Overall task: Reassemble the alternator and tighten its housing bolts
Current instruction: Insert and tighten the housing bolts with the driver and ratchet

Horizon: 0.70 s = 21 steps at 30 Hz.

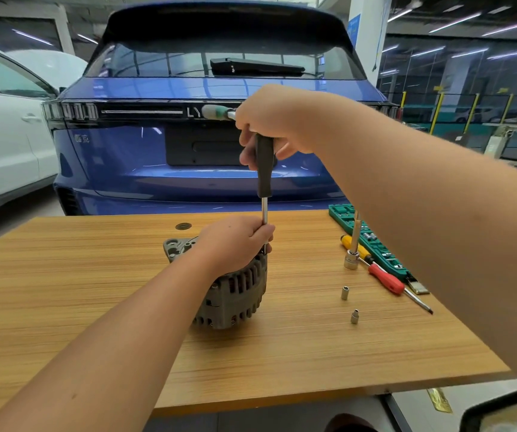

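A grey ribbed alternator [235, 294] stands on the wooden table [95, 291] near its middle. My left hand [235, 241] rests on top of it, fingers curled round the lower metal shaft of a T-handle wrench [265, 169]. The wrench stands upright, its tip hidden behind my left hand at the alternator's top edge. My right hand [269, 120] grips the wrench's crossbar at the top; a green and silver end of the bar sticks out to the left. The black sleeve of the wrench hangs below my right hand.
To the right lie a green socket tray [375, 244], a yellow screwdriver [355, 247], a red screwdriver [388, 280], an upright socket on an extension [352, 260] and two loose sockets [345, 293] [355, 316]. A blue car [188, 151] stands behind the table, a white car [1, 135] at left.
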Each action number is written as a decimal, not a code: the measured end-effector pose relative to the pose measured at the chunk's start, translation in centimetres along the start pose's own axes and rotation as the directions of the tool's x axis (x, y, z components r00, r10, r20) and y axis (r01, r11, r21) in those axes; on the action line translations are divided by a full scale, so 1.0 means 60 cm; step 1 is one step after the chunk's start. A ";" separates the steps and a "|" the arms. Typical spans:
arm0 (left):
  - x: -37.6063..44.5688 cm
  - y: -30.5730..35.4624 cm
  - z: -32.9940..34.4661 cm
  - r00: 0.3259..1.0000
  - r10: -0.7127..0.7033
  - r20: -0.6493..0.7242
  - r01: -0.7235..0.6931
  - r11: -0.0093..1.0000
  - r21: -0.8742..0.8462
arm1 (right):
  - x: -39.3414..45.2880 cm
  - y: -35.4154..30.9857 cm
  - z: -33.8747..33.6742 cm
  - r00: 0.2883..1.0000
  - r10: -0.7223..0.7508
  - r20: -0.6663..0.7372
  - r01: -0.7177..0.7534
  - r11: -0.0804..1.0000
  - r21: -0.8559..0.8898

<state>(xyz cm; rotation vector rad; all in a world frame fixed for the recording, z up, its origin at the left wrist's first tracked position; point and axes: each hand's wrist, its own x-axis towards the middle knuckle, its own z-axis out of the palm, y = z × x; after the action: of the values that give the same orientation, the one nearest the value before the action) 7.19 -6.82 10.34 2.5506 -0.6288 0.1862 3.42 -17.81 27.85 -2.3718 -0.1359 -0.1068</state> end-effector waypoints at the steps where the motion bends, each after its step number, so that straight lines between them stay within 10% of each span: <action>1: 0.001 0.000 0.000 1.000 0.000 0.001 0.000 1.000 0.002 | 0.001 0.007 -0.001 0.998 0.049 0.041 -0.055 0.983 0.177; 7: 0.006 0.002 -0.003 1.000 -0.005 0.013 0.005 1.000 0.013 | 0.016 0.075 0.033 0.996 0.087 -0.012 -0.014 0.285 0.958; 11: 0.005 0.003 -0.004 1.000 -0.002 0.012 0.002 1.000 0.023 | 0.014 0.098 0.061 0.971 -0.027 -0.238 0.238 0.195 0.951; 14: 0.004 0.003 -0.003 1.000 -0.024 0.009 0.024 1.000 0.011 | 0.006 0.106 0.086 0.831 -0.204 -0.518 0.548 0.465 0.696; 16: 0.004 0.004 -0.002 1.000 -0.025 0.009 0.024 0.999 0.029 | 0.007 0.114 0.092 0.604 -0.416 -0.680 0.699 0.687 0.200; 18: 0.005 0.004 -0.002 1.000 -0.018 0.011 0.018 0.999 0.043 | 0.012 0.121 0.090 0.427 -0.647 -0.631 0.646 0.707 -0.288; 21: 0.004 0.003 -0.002 1.000 -0.028 0.009 0.028 1.000 0.011 | 0.010 0.109 0.077 0.445 -0.776 -0.446 0.560 0.630 -0.538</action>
<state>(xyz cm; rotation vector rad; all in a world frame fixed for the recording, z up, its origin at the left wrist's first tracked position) 7.35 -6.99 10.60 2.5708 -0.5965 0.1686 5.03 -19.25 20.13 -2.2672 -0.7983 -1.4494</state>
